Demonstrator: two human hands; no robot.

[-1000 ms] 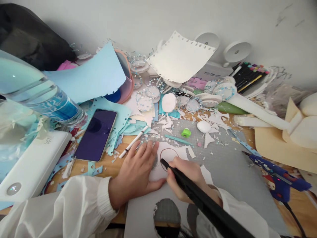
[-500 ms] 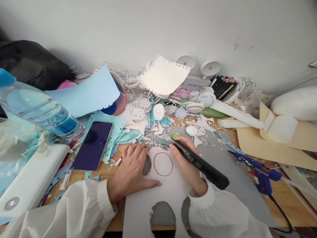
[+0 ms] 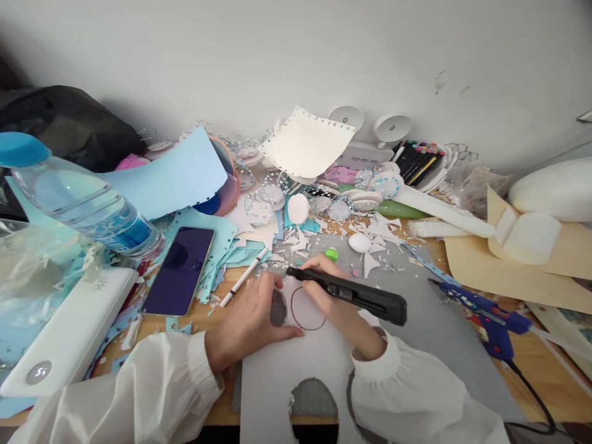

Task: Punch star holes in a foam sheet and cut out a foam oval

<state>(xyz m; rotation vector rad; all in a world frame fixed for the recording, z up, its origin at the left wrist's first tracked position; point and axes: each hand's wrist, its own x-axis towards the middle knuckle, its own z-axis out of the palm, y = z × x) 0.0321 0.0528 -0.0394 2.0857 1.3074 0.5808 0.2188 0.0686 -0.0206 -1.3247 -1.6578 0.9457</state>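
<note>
A white sheet (image 3: 277,382) with cut-out holes and a drawn dark circle (image 3: 308,308) lies on the grey mat (image 3: 416,320). My left hand (image 3: 250,320) rests on the sheet's left side beside a hole, thumb stretched out toward the circle, fingers bent. In my right hand (image 3: 328,296) is a black utility knife (image 3: 356,293), its front end at the sheet's upper edge, above the circle. The blade cannot be made out. A white pen (image 3: 243,277) lies left of the mat, just beyond my left hand.
A phone (image 3: 179,270), a white power bank (image 3: 69,330) and a water bottle (image 3: 87,197) are on the left. Paper scraps and beaded discs crowd the back. A blue glue gun (image 3: 485,314) with its cord lies at right, near beige paper (image 3: 513,271).
The knife's front end has moved left, and its body lies flatter. My left fingers have drawn in, uncovering more of the pen. The sheet has shifted slightly right in view.
</note>
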